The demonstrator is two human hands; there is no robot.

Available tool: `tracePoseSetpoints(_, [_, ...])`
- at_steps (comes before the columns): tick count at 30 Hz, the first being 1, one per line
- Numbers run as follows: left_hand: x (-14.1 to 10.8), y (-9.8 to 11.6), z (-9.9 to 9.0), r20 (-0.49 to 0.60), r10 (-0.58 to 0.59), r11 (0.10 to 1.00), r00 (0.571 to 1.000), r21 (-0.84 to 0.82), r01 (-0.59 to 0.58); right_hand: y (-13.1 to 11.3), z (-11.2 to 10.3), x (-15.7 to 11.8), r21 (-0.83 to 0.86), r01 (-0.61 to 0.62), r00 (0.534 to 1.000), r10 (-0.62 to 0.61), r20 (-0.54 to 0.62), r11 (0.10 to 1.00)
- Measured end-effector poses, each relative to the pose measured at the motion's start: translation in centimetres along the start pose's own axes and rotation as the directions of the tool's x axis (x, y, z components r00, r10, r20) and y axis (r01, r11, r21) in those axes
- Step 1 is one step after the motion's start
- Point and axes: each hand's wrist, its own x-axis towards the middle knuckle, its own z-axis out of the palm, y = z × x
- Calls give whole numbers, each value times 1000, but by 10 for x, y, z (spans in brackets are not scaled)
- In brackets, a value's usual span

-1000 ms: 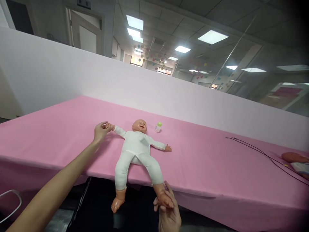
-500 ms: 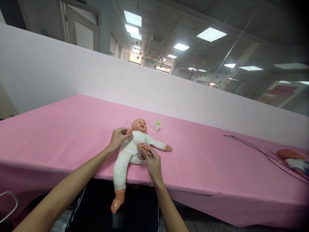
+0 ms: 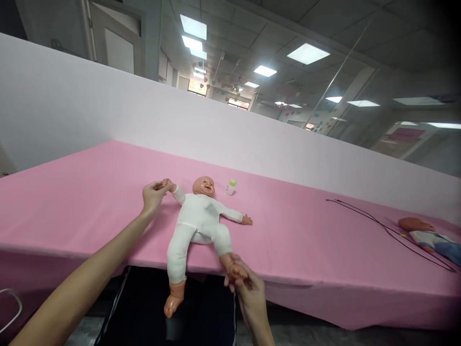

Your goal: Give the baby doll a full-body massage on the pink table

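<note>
A baby doll [image 3: 198, 211] in a white cloth body lies on its back on the pink-covered table, its head away from me. My left hand [image 3: 154, 194] is closed on the doll's hand [image 3: 168, 184] at the left, with that arm stretched outward and up. Near the table's front edge, my right hand [image 3: 248, 286] grips the doll's foot [image 3: 236, 270] on the right side. The doll's other foot [image 3: 175, 299] hangs over the edge, and its other arm lies spread on the cloth. Just beyond the doll stands a small bottle [image 3: 231, 187] with a green cap.
On the far right lies a second doll [image 3: 428, 235] in white and blue, beside a thin black cable [image 3: 378, 223]. A white partition [image 3: 230, 139] borders the table at the back. A white cord [image 3: 14, 307] shows at the lower left.
My left hand has drawn the doll's arm out to the left, away from its chest. My right hand has pulled the bent leg down and to the right, straightening it.
</note>
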Motion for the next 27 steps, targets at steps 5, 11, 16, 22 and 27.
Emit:
tracePoseSetpoints(5, [-30,1,53,339,160,966,927,139,-217,-30,54,82,-85,23,993,-12,119,996])
tracePoseSetpoints(11, [-39,-9,60,421,106,921,901,301,-249,-23,83,104,3,-18,987,17,159,1000])
tracePoseSetpoints(16, [5,-9,15,154,17,993,988,111,-34,-21,31,37,33,-86,992,83,97,996])
tracePoseSetpoints(22, [28,-13,-23,-66,-141,986,988,83,146,7,4,-44,80,-121,993,122,-5,989])
tracePoseSetpoints(27, [-4,-2,18,119,120,983,986,121,-135,-31,28,6,-35,-24,999,23,-25,999])
